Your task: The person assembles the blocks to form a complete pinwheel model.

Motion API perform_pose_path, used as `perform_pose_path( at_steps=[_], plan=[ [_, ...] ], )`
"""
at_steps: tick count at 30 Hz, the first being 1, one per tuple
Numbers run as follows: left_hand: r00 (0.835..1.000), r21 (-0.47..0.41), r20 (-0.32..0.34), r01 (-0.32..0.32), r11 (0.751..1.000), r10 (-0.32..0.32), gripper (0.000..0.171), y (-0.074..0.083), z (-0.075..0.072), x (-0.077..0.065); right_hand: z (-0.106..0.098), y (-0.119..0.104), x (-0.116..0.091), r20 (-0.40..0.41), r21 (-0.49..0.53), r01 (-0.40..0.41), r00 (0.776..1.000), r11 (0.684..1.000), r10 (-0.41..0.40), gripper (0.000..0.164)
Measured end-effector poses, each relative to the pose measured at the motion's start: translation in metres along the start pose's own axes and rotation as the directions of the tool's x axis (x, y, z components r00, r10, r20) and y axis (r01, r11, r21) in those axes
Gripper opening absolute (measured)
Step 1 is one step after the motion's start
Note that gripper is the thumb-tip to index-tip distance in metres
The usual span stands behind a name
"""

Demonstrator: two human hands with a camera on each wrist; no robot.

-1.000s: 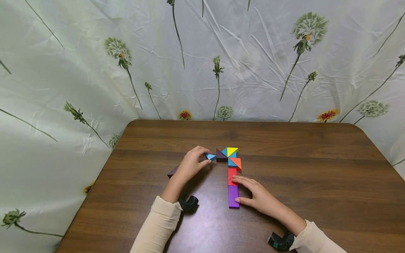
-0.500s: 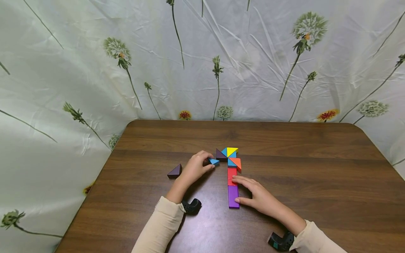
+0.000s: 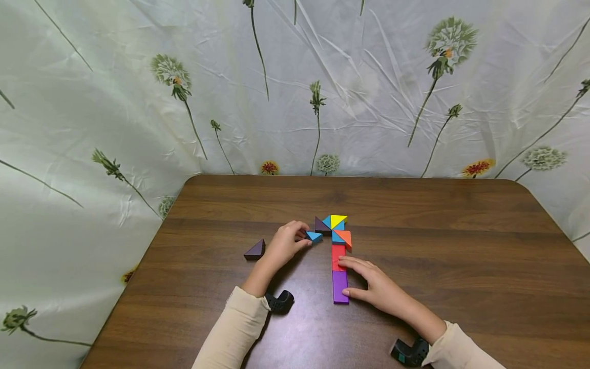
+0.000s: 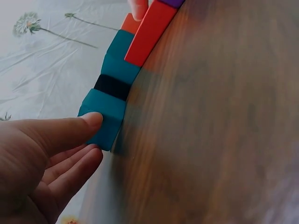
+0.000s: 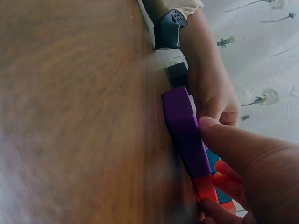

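Observation:
My left hand (image 3: 284, 243) pinches a blue triangular block (image 3: 314, 237) between thumb and fingers, low at the table. In the left wrist view this blue block (image 4: 108, 109) stands close to a dark triangular block (image 4: 112, 87). My right hand (image 3: 380, 287) rests along a column: its thumb touches the side of the purple rectangular block (image 3: 340, 288) and its fingertips lie on the red block (image 3: 338, 256). Above the red one sit an orange triangle (image 3: 344, 238), blue triangles (image 3: 338, 236) and a yellow triangle (image 3: 338, 220), with the dark triangle (image 3: 321, 228) at their left.
A loose dark purple triangular block (image 3: 255, 250) lies left of my left hand on the brown wooden table (image 3: 461, 246). Black wrist devices (image 3: 280, 302) sit under both forearms. A flower-patterned sheet (image 3: 369, 102) hangs behind and to the left.
My left hand has moved slightly right and toward me with the blue triangular block, lowering it beside the dark triangle. The loose dark block has come into full view. My right hand stays still.

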State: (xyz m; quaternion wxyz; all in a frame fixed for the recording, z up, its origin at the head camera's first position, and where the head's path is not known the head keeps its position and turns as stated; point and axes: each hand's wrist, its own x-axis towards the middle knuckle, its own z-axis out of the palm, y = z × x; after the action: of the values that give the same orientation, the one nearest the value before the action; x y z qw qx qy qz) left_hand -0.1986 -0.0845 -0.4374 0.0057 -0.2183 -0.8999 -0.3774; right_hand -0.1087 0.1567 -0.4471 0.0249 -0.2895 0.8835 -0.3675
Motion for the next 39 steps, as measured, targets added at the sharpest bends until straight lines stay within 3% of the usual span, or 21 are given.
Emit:
perform_pose_path(
  at_steps=[28,39],
  plan=[
    [0.996,-0.126,-0.09,-0.004,0.992,-0.008,0.028,0.007,0.02,0.007,0.001,0.0,0.001,-0.005,0.007,-0.001,1.0,1.0,0.001,0.056],
    [0.992,-0.126,-0.116,0.024,0.992,-0.039,0.033,0.01,0.025,0.007,0.001,0.001,0.0,-0.006,0.008,0.004,1.0,1.0,-0.004,0.056]
  ],
)
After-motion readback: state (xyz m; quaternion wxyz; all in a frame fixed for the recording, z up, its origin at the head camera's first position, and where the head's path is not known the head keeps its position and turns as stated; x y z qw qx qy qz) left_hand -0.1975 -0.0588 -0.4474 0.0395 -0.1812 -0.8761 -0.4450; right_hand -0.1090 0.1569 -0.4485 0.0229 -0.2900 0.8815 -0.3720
